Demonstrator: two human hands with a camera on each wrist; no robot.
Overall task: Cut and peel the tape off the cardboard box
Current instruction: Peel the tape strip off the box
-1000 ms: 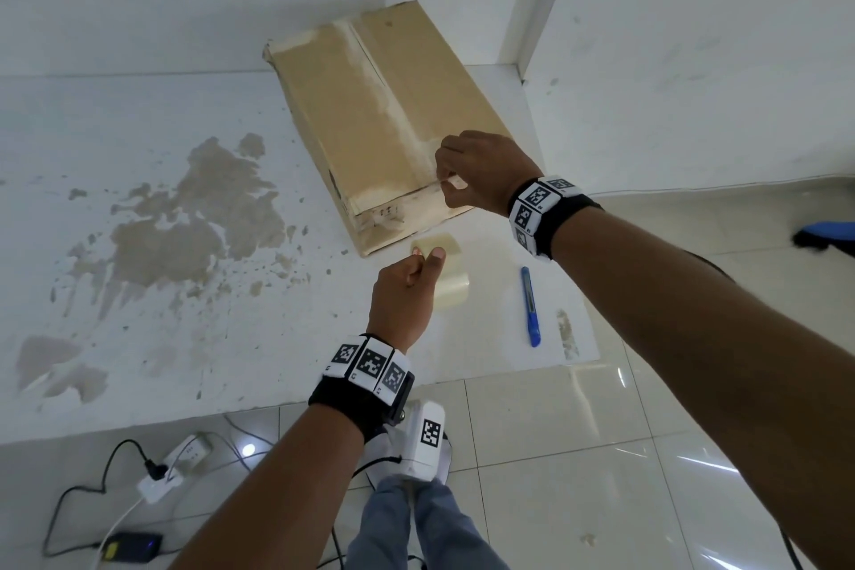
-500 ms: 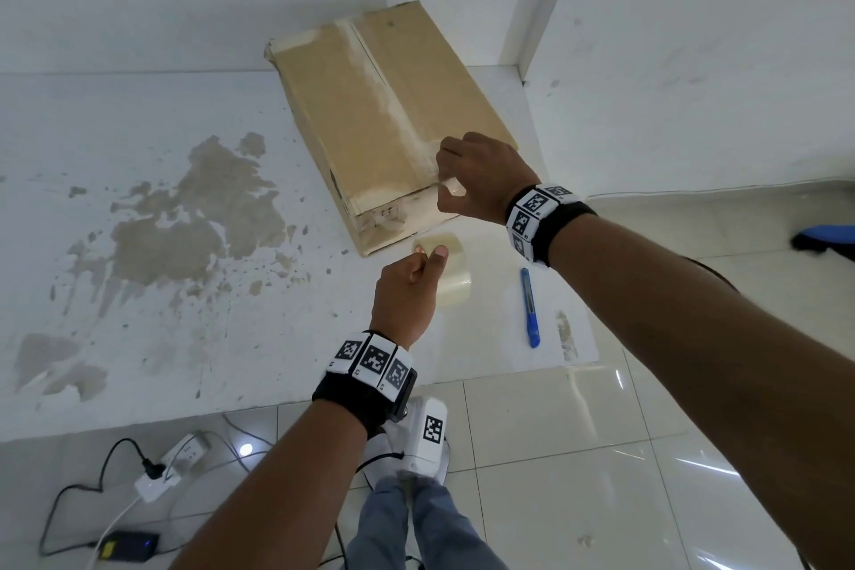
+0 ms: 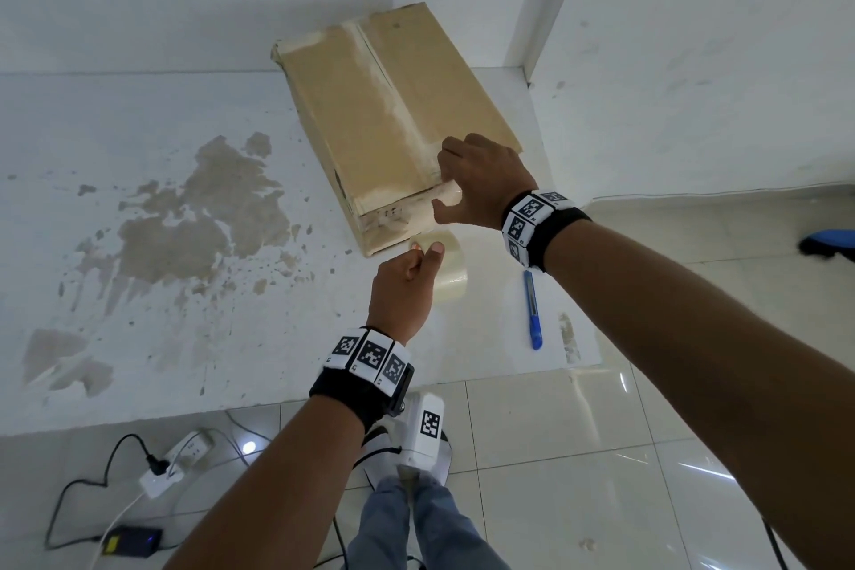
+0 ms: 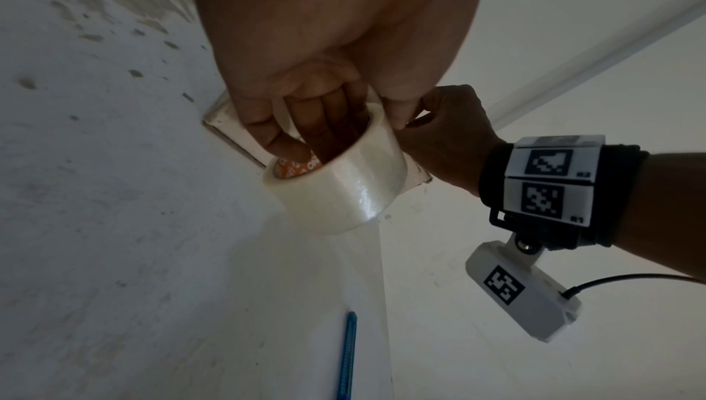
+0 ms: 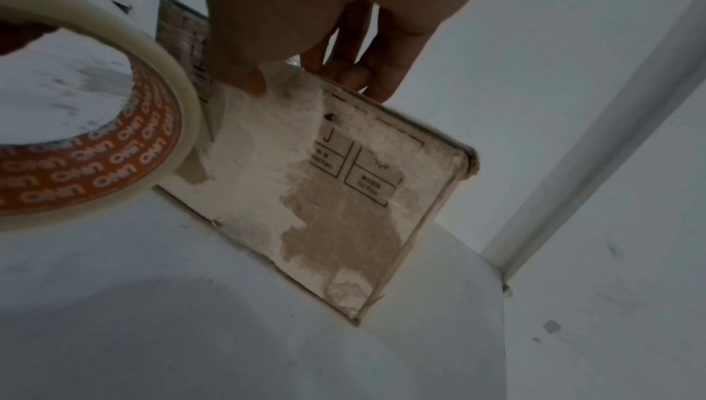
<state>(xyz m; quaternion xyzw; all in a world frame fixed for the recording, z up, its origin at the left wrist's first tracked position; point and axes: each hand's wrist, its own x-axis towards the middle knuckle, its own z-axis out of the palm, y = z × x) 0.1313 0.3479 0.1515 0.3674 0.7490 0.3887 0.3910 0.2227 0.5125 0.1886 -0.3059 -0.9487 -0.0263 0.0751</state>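
Slightly nearer the cardboard box than before, the tape roll hangs in the left hand, fingers hooked through its core. The right hand pinches the loose tape at the box's near top edge. The box lies on the white ledge, by its far right corner, and a blue cutter lies near the front edge.

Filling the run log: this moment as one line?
left hand: grips tape roll | right hand: pinches tape end at near edge of cardboard box | blue utility knife: lying untouched
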